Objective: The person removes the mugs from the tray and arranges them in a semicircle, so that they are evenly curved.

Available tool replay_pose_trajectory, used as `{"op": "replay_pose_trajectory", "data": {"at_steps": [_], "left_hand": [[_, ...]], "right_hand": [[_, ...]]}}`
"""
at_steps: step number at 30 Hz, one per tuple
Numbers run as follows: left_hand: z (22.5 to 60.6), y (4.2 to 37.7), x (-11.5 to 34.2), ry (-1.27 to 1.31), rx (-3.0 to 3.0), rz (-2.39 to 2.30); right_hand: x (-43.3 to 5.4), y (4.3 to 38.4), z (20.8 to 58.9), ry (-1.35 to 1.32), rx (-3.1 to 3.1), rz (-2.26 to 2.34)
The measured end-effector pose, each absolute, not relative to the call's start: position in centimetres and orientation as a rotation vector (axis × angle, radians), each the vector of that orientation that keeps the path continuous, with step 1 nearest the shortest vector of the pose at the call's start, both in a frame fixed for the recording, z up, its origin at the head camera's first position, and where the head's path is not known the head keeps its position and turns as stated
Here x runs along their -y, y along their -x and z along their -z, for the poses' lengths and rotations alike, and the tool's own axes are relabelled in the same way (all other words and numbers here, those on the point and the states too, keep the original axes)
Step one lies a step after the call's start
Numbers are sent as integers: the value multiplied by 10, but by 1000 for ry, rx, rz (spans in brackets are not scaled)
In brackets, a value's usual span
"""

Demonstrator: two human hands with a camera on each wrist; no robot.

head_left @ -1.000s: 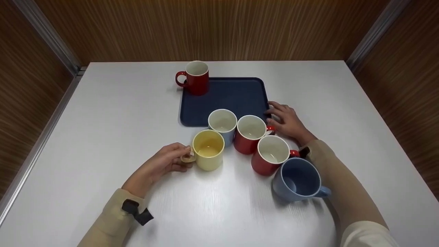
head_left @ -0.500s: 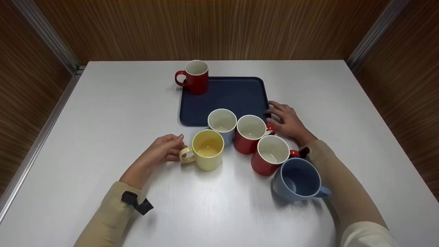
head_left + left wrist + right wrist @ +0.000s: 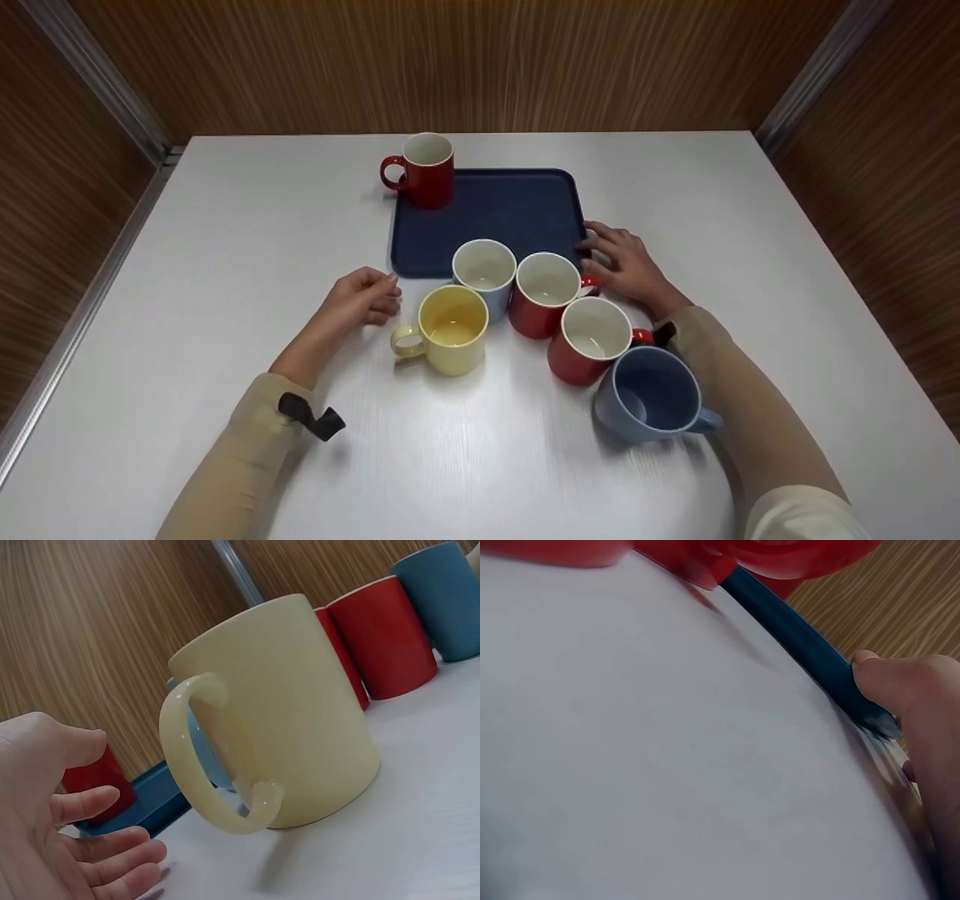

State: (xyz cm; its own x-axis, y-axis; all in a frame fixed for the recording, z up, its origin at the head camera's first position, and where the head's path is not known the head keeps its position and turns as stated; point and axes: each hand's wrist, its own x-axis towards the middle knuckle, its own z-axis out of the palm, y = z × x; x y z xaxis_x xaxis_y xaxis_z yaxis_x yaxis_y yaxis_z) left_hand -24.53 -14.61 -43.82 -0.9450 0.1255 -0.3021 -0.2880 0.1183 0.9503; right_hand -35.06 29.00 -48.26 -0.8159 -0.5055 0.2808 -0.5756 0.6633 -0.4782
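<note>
My left hand [image 3: 364, 300] hovers over the table with its fingers loosely bent and holds nothing. In the left wrist view the left hand [image 3: 82, 832] is apart from the handle of the yellow mug [image 3: 277, 712]. My right hand [image 3: 630, 266] is at the right edge of the dark blue tray [image 3: 510, 206]. Thumb and fingers grip the tray's near right corner; in the right wrist view the thumb [image 3: 885, 679] lies against the tray's edge [image 3: 802, 645]. A light blue mug [image 3: 499, 296] with white inside touches or nearly touches the yellow mug.
One red mug [image 3: 435, 184] stands on the tray's far left corner. Two more, a red mug [image 3: 529, 315] and a nearer red mug [image 3: 566, 360], stand beside the right forearm. A larger blue mug [image 3: 630, 412] is closest to me. Wood-grained panels [image 3: 480, 67] border the white table.
My left hand has let go of the yellow mug's handle and moved away from it, left and towards the tray. The mugs, tray and right hand stay put.
</note>
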Motion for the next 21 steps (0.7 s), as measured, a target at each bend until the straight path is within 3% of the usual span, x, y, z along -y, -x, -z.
{"op": "replay_pose_trajectory", "data": {"at_steps": [21], "left_hand": [[438, 295, 156, 211, -2149, -2075]], "right_hand": [[-292, 350, 485, -933, 2717, -829]]}}
